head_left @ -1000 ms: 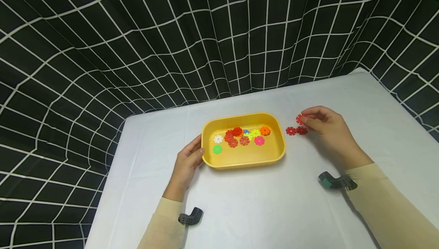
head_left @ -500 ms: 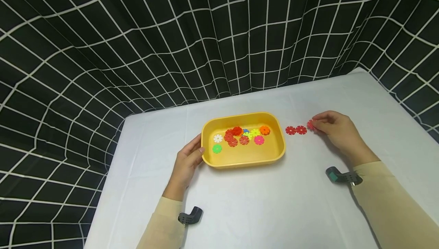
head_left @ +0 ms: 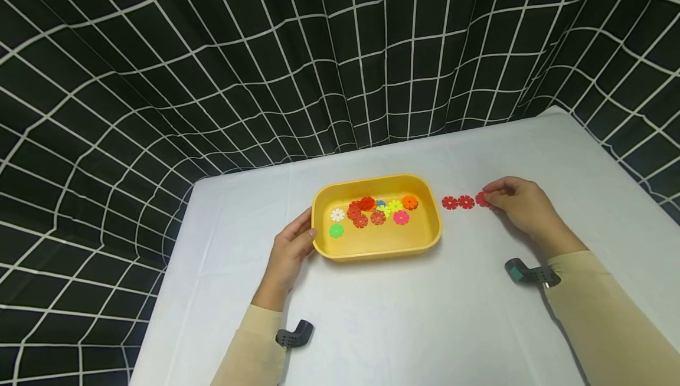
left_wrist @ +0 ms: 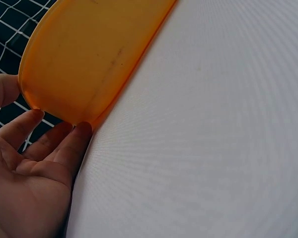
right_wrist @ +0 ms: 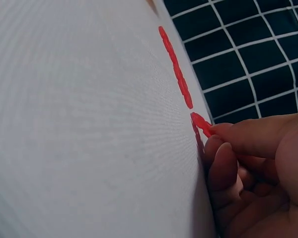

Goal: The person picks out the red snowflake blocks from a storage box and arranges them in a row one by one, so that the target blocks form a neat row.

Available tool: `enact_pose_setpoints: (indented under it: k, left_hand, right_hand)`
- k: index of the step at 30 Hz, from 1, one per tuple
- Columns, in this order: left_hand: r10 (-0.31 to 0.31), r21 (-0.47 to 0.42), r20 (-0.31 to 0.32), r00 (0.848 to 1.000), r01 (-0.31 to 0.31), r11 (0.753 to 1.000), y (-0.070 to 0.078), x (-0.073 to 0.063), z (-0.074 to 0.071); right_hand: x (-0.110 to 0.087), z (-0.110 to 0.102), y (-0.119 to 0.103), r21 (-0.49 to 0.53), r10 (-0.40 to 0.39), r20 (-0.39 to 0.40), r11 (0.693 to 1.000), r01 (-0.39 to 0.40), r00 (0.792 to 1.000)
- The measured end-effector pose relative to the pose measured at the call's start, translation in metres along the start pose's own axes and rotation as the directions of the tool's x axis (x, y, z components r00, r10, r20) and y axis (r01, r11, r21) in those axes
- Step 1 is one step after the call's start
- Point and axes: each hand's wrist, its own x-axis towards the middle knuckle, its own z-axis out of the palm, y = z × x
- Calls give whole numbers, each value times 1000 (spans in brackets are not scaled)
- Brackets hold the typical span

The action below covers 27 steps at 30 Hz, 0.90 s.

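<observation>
My left hand point(head_left: 289, 253) holds the left end of a yellow plastic tray point(head_left: 372, 255), thumb at the rim and other fingers along the outer wall. In the left wrist view the fingertips point(left_wrist: 82, 130) press against the tray's end. With thumb and fingers, my right hand point(head_left: 517, 203) pinches a red notched disc point(head_left: 481, 199), partly covered by the fingertips. In the right wrist view this red disc point(right_wrist: 201, 123) tilts up from the table. Just left of it lie two red discs point(head_left: 458, 202) side by side, flat on the cloth.
Several notched discs in red, orange, yellow, blue and pink lie in the tray, with a white disc point(head_left: 337, 215) and a green disc point(head_left: 336, 231) at its left. A white cloth point(head_left: 393, 321) covers the table. A black curtain with white grid lines point(head_left: 340, 49) hangs behind.
My right hand has moved right and slightly nearer me, bringing the pinched red disc from above the two red discs down beside their right end. The left hand and tray are nearly still.
</observation>
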Motion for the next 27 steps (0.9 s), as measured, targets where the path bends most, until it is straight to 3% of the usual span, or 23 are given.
enact_pose_setpoints:
  k: [9, 17, 27]
  left_hand:
    - [-7, -4, -1, 1000, 7, 1000, 2, -1, 1]
    - [-12, -2, -6, 1000, 12, 1000, 2, 0, 1]
    - [-9, 8, 2, 1000, 9, 1000, 1, 1, 0]
  right_hand:
    - [-1, -3, -2, -16, 13, 32, 1000, -13, 999]
    - [-1, -1, -2, -33, -4, 22, 999, 5, 1000]
    - [-1, 1, -2, -12, 28, 16, 1000, -28, 999]
